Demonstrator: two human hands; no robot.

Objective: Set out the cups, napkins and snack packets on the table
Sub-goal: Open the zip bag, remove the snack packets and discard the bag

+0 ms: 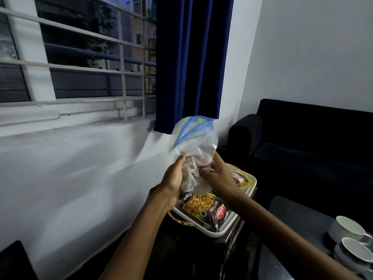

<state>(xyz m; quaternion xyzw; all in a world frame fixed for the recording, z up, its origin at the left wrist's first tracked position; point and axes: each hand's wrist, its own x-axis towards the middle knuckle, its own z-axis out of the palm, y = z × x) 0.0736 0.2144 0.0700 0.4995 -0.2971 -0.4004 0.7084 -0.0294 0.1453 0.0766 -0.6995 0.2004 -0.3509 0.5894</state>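
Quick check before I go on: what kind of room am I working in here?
Most likely a living room in a home or flat. A dark sofa stands against the wall, a blue curtain hangs beside a barred window, and white cups sit on a low table nearby.

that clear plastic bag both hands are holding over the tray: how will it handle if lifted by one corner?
Likely floppy: the clear plastic bag is crumpled and creased between the left hand and right hand, holding no shape. Probably light, since it billows upward above the grip. Possibly slippery, as the film looks thin and smooth; blur hides what is inside.
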